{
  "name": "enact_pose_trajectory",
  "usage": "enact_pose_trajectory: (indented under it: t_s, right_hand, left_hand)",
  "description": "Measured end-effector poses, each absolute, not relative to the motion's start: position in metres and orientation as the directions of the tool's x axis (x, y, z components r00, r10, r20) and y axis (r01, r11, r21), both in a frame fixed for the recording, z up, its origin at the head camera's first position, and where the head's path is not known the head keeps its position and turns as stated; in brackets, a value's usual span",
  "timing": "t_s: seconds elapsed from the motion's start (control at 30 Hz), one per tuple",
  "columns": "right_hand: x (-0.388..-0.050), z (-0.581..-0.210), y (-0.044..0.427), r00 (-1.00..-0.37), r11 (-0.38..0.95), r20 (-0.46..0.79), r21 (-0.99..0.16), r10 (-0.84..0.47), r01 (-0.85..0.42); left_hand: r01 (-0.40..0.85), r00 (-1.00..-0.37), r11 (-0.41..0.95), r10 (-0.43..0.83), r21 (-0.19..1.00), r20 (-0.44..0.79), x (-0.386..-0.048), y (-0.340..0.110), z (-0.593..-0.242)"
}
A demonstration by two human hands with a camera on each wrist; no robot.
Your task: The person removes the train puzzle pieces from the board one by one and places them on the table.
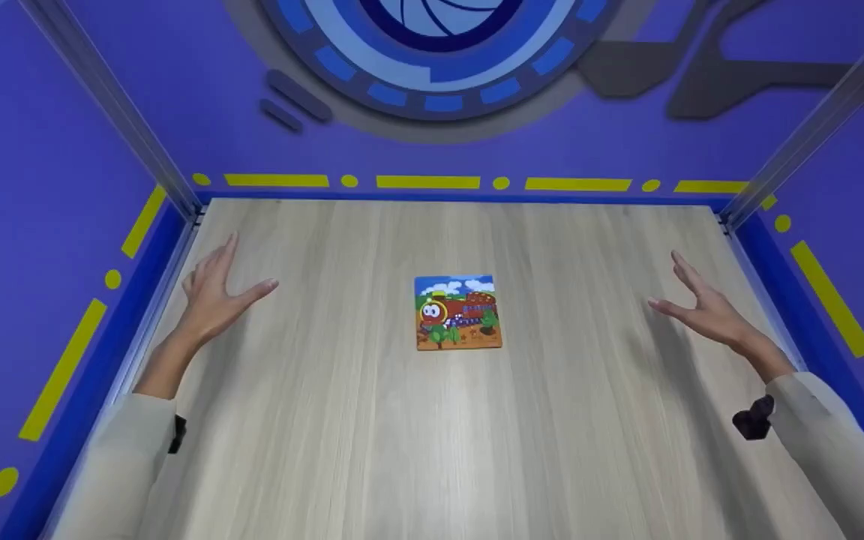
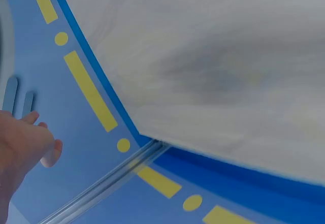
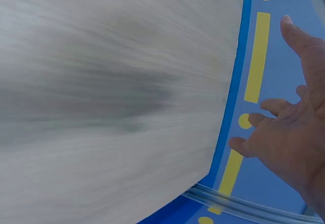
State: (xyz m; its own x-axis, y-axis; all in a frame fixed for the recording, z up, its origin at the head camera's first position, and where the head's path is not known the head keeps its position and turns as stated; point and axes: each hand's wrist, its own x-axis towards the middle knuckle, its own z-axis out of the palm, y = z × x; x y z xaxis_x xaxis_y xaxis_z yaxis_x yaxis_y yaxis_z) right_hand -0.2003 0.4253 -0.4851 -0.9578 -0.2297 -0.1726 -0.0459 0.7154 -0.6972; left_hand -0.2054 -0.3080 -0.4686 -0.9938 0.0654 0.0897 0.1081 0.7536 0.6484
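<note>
A small square picture puzzle or board, printed with a red cartoon train, trees and clouds, lies flat near the middle of the wooden table. Well to its left, my left hand hovers over the table with thumb spread from the fingers, holding nothing. On the far right, my right hand is likewise held above the surface, thumb apart and palm empty. Both hands are away from the picture. In the left wrist view my left hand shows only partly; the right wrist view catches my right hand with fingers spread.
Blue printed walls with yellow dashes enclose the table at the back and both sides. Metal corner posts rise at the back corners. A small black device sits at the right sleeve's cuff.
</note>
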Motion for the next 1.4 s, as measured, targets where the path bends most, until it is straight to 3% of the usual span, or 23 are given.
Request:
enact_pose_trajectory:
  t_s: [0.73,1.07,1.4]
  right_hand:
    - [-0.183,-0.513,0.414,-0.948,0.691,-0.145,-0.716,-0.284,-0.097]
    - [-0.189,-0.531,0.385,-0.946,0.653,-0.112,-0.748,-0.303,-0.121]
    - [-0.210,-0.556,0.328,-0.923,0.486,-0.098,-0.868,-0.373,-0.105]
  left_hand:
    - [0.130,-0.985,0.712,0.175,0.690,0.005,-0.212,-0.261,-0.510]
    - [0.169,-0.970,0.677,0.244,0.717,-0.002,-0.217,-0.232,-0.530]
    - [0.173,-0.955,0.671,0.295,0.721,-0.045,-0.220,-0.202,-0.543]
